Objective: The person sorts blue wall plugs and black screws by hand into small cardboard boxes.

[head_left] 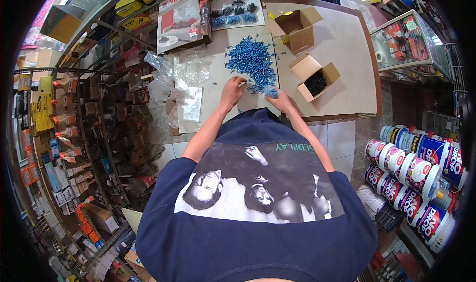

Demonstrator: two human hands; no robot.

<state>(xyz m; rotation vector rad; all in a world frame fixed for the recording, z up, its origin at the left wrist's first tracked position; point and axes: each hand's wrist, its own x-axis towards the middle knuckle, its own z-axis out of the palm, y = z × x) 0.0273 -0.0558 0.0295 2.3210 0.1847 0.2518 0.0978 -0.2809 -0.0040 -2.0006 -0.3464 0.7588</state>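
Note:
A wide pile of small blue screw-like pieces [250,57] lies on the pale table [223,39]. My left hand [235,90] is at the pile's lower left edge, thumb and fingertips drawn together; whatever is between them is too small to make out. At the lower right edge of the pile, my right hand [278,99] holds a small clear bag [270,92] with blue pieces inside. One loose blue piece [214,84] lies left of my left hand. Clear plastic bags [191,69] are spread on the table's left side.
An open carton [299,36] stands at the back right, and a smaller one [303,67] holds dark pieces [316,84]. Filled packets [233,20] lie at the back beside a large flat box [179,22]. Shelves flank the left; paint tubs [396,163] are stacked right.

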